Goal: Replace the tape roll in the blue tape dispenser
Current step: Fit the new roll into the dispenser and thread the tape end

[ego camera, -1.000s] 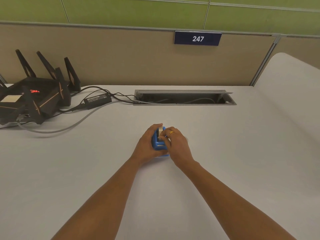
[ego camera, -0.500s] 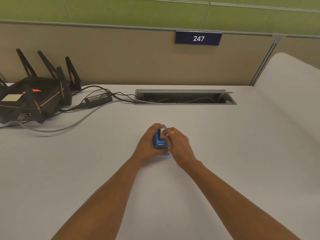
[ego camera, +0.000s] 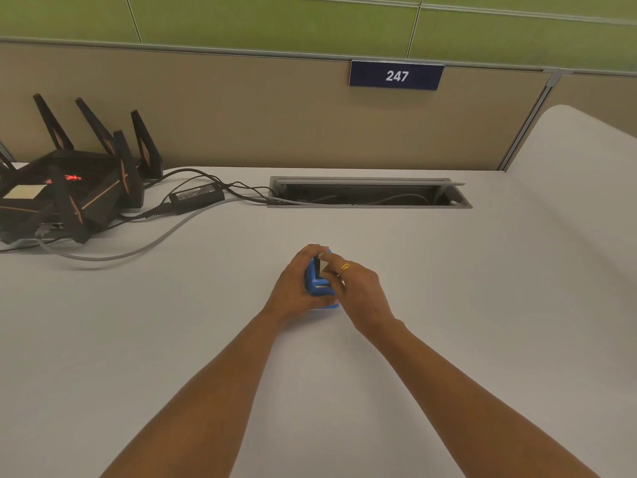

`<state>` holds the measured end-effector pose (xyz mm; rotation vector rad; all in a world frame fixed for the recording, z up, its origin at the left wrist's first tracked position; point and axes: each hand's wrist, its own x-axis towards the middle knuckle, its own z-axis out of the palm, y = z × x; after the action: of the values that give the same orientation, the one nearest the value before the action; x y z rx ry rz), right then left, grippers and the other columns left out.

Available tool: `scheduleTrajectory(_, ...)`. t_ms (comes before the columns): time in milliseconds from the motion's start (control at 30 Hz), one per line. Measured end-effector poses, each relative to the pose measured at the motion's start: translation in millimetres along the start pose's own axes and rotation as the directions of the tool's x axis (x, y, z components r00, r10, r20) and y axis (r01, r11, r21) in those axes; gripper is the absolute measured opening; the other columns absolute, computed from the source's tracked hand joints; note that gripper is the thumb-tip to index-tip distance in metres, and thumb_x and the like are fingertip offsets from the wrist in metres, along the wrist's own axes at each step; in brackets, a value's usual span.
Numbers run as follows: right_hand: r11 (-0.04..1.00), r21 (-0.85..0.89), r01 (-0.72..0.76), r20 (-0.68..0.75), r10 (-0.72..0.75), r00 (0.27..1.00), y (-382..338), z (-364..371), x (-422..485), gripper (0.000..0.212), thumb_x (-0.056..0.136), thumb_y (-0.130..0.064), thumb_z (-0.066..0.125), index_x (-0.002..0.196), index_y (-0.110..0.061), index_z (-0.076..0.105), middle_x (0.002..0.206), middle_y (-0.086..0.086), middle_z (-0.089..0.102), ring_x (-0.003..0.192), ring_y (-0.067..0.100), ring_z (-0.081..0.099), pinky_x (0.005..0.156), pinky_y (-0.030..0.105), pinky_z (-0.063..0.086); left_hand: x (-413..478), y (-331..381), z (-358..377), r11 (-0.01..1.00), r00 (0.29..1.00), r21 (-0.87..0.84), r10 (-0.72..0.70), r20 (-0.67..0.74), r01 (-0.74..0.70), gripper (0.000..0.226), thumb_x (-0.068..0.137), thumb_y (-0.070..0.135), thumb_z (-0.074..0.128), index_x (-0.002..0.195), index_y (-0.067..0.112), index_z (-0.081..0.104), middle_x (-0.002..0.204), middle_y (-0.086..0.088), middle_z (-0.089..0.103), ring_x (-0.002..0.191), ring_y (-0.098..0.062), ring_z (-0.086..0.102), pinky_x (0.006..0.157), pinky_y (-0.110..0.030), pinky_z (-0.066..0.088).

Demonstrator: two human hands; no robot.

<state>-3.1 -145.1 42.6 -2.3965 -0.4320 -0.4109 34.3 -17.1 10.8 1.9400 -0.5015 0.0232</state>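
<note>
The blue tape dispenser stands on the white desk, a little past the middle, clasped between both hands. My left hand wraps its left side, with the thumb along the near bottom edge. My right hand, with a gold ring, covers the right side, and its fingertips rest on the dispenser's top over the dark slot. The tape roll is hidden inside the dispenser and under my fingers.
A black router with upright antennas sits at the far left, with a power brick and cables trailing across the desk. An open cable hatch lies at the back. A beige partition with a sign reading 247 closes the far side.
The pale tape roll showing at the dispenser's top a second ago has dropped out of sight under my right fingertips. Both hands stay clasped on the dispenser, barely shifted.
</note>
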Motion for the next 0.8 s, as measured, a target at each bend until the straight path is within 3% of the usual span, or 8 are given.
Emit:
scheduleTrajectory(100, 1.0, -0.016, 0.027, -0.007, -0.027, 1.0, 1.1, -0.6, 0.9, 0.021, 0.091, -0.01, 0.051, 0.111, -0.006, 0.057, 0.095, 0.014, 0.068, 0.079, 0.027, 0.064, 0.072, 0.025, 0.047, 0.7, -0.9, 0.1, 1.0, 1.0, 0.009, -0.014, 0.002, 0.014, 0.077, 0.066, 0.005, 0.077, 0.13, -0.001, 0.036, 0.136, -0.015, 0.045, 0.118, -0.017, 0.046, 0.103, -0.03, 0.036)
scheduleTrajectory(200, 0.997, -0.027, 0.076, 0.009, -0.075, 0.997, -0.1, -2.3, 0.7, 0.014, 0.09, -0.006, 0.05, 0.099, -0.001, 0.06, 0.089, 0.016, 0.068, 0.076, 0.029, 0.064, 0.073, 0.034, 0.054, 0.6, -2.8, -0.1, 1.0, 1.0, 0.025, -0.015, 0.007, 0.015, 0.077, 0.066, 0.004, 0.078, 0.131, 0.001, 0.035, 0.136, -0.015, 0.046, 0.116, -0.013, 0.044, 0.1, -0.024, 0.035)
scheduleTrajectory(300, 0.995, -0.009, 0.096, 0.002, -0.096, 0.995, -0.1, -3.6, 0.3, 0.012, 0.086, -0.001, 0.055, 0.093, 0.002, 0.065, 0.088, 0.019, 0.069, 0.075, 0.03, 0.064, 0.072, 0.037, 0.056, 0.5, -2.6, -0.6, 1.0, 1.0, 0.023, -0.011, 0.007, 0.01, 0.079, 0.064, 0.006, 0.08, 0.13, 0.004, 0.037, 0.132, -0.01, 0.047, 0.116, -0.016, 0.047, 0.1, -0.028, 0.038)
scheduleTrajectory(467, 0.998, 0.02, 0.056, -0.001, -0.056, 0.998, 2.3, -0.9, -1.9, 0.015, 0.084, -0.001, 0.059, 0.095, 0.0, 0.068, 0.097, 0.016, 0.069, 0.084, 0.026, 0.065, 0.078, 0.017, 0.044, -0.9, -1.2, -0.7, 1.0, 1.0, 0.016, 0.008, -0.005, -0.008, 0.078, 0.062, 0.007, 0.081, 0.128, 0.006, 0.039, 0.127, 0.0, 0.046, 0.113, -0.018, 0.049, 0.099, -0.032, 0.042)
scheduleTrajectory(600, 0.997, 0.082, -0.005, -0.001, 0.005, 1.0, 3.2, -0.9, -2.7, 0.018, 0.084, -0.002, 0.059, 0.1, -0.001, 0.067, 0.102, 0.014, 0.067, 0.089, 0.023, 0.064, 0.081, 0.011, 0.041, -2.4, 0.8, -1.8, 1.0, 1.0, 0.009, 0.006, 0.0, -0.006, 0.076, 0.063, 0.007, 0.081, 0.126, 0.009, 0.04, 0.127, 0.003, 0.043, 0.117, -0.022, 0.049, 0.1, -0.035, 0.043)
scheduleTrajectory(733, 0.991, 0.124, -0.051, -0.025, 0.054, 0.998, 2.3, -0.6, -0.5, 0.019, 0.082, 0.0, 0.06, 0.099, -0.002, 0.067, 0.102, 0.013, 0.067, 0.084, 0.012, 0.057, 0.075, -0.005, 0.037, -2.7, 2.4, -1.7, 1.0, 1.0, 0.013, -0.006, -0.004, 0.006, 0.077, 0.063, 0.007, 0.081, 0.127, 0.008, 0.039, 0.128, 0.001, 0.044, 0.117, -0.024, 0.05, 0.1, -0.037, 0.043)
scheduleTrajectory(800, 0.988, 0.132, -0.074, -0.041, 0.08, 0.996, 1.2, 0.1, 1.0, 0.018, 0.082, 0.0, 0.06, 0.098, -0.002, 0.067, 0.101, 0.013, 0.068, 0.083, 0.01, 0.056, 0.073, -0.006, 0.036, -2.7, 3.5, -1.6, 1.0, 1.0, 0.016, -0.012, -0.005, 0.012, 0.077, 0.064, 0.007, 0.08, 0.128, 0.008, 0.038, 0.129, -0.001, 0.045, 0.118, -0.025, 0.05, 0.101, -0.039, 0.044)
